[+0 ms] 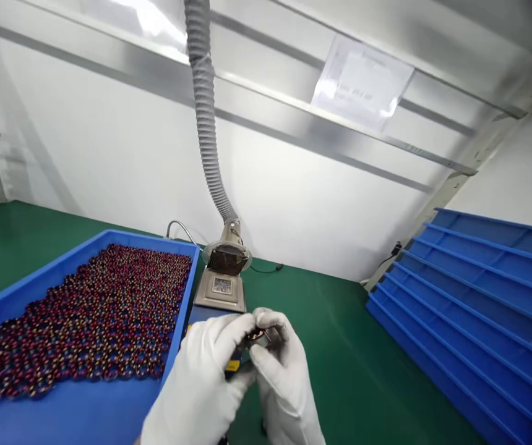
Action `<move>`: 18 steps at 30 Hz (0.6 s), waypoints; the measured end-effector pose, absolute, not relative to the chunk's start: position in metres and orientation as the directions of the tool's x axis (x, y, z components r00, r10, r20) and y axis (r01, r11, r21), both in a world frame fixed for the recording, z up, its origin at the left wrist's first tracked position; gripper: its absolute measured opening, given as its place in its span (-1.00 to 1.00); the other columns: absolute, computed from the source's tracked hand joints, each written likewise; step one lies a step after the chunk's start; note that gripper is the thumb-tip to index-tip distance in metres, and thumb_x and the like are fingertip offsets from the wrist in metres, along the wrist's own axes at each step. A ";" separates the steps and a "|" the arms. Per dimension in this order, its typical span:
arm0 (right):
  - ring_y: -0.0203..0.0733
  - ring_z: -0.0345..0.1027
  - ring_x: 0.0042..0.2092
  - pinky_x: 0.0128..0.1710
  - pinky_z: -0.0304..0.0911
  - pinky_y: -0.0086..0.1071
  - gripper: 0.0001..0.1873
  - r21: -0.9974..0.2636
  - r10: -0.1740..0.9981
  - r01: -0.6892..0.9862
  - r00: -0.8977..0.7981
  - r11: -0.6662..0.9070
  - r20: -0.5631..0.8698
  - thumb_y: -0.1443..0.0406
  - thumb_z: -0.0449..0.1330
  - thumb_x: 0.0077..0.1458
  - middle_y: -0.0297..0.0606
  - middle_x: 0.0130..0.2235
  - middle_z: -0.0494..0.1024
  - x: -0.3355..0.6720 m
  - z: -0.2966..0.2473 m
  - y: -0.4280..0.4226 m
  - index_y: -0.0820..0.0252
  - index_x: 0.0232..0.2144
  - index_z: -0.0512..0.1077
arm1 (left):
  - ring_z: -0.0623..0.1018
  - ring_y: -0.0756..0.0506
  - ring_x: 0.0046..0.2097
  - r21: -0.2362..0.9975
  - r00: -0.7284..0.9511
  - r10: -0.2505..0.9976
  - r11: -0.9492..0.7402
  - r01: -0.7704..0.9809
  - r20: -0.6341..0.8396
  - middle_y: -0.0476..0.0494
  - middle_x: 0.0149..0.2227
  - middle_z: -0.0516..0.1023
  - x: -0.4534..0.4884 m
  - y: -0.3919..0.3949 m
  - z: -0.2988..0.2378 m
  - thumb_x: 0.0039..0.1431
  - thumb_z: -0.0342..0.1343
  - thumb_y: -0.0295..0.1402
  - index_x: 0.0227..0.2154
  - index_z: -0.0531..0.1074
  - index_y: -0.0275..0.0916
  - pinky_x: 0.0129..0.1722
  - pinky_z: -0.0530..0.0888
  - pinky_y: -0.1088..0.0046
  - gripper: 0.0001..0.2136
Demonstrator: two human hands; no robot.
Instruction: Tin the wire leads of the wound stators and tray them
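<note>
Both my hands wear white gloves and meet in front of me, low in the head view. My left hand [201, 383] and my right hand [282, 371] pinch a small dark coil-like part [257, 335] between their fingertips. The part is mostly hidden by the fingers. Left of the hands, a blue tray [38, 278] holds several rows of small dark red and copper wound coils [99, 309]. Just behind the hands stands a small metal device [222, 278] with a round head.
A grey corrugated hose [205, 123] comes down from above to the metal device. A stack of blue ridged trays [470, 303] lies at the right on the green bench mat [340, 346]. A white wall panel closes the back.
</note>
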State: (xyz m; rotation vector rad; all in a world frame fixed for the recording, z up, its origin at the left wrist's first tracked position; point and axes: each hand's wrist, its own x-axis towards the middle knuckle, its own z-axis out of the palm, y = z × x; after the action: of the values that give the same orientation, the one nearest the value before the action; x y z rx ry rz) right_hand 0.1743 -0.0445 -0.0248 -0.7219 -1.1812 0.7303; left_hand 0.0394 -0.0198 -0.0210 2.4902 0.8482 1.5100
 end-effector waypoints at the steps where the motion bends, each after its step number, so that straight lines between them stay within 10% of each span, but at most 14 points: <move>1: -0.26 0.31 -0.23 -0.23 0.27 -0.49 -0.76 -0.795 0.803 -0.151 0.234 0.587 0.548 0.21 0.37 -0.09 -0.33 -0.27 0.41 0.171 -0.022 -0.045 0.05 -0.33 0.43 | 0.50 -0.12 -0.12 0.350 0.306 0.476 -0.854 0.385 0.825 -0.11 -0.09 0.50 0.043 -0.019 -0.022 0.21 0.04 -0.35 0.04 0.22 -0.12 -0.15 0.45 0.33 -0.66; 12: -0.18 0.28 -0.25 -0.24 0.23 -0.34 -0.80 -0.831 0.831 -0.022 -0.030 0.556 0.556 0.11 0.25 0.06 -0.28 -0.31 0.35 0.186 -0.013 -0.051 0.04 -0.30 0.51 | 0.48 -0.04 -0.17 0.399 0.434 0.448 -0.894 0.206 0.781 -0.03 -0.21 0.48 0.027 -0.008 -0.028 0.23 0.06 -0.26 -0.09 0.29 -0.10 -0.19 0.44 0.43 -0.79; 18: -0.17 0.30 -0.23 -0.11 0.25 -0.26 -0.81 -0.770 0.920 -0.507 0.166 0.388 0.355 0.15 0.22 0.09 -0.29 -0.36 0.37 0.168 -0.027 -0.041 0.09 -0.48 0.47 | 0.47 -0.07 -0.20 0.157 0.371 0.284 -0.928 0.337 0.884 -0.09 -0.22 0.54 0.025 -0.013 -0.018 0.19 0.00 -0.54 -0.15 0.35 -0.26 -0.18 0.36 0.33 -0.81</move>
State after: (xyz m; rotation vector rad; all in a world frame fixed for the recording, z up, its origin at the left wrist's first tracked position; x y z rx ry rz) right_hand 0.1683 -0.0408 -0.0273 -0.5483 -0.9190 1.0914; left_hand 0.0249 -0.0133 -0.0176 2.6419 0.5995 1.6879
